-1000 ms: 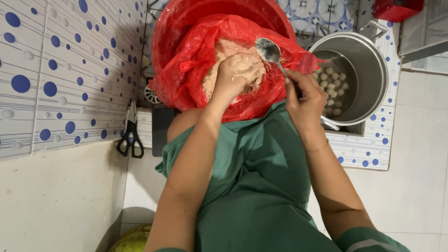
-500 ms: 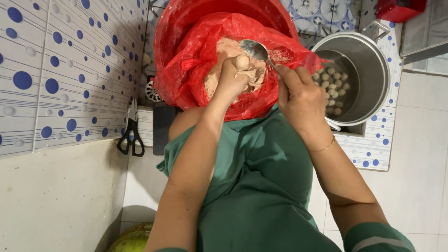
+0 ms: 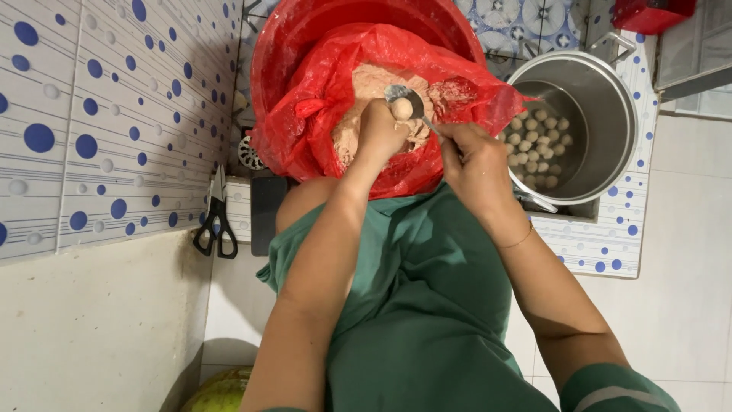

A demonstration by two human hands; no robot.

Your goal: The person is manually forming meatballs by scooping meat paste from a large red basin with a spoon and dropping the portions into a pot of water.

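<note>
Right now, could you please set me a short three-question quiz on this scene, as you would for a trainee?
1. True or false: the right hand holds a metal spoon against a small paste ball at the top of the left hand.
2. Where do the finished balls lie? A) in the steel pot B) on the floor C) in the red basin
3. Fill in: a pair of ______ leans against the dotted tile wall.

Key: 1 true; 2 A; 3 scissors.
</note>
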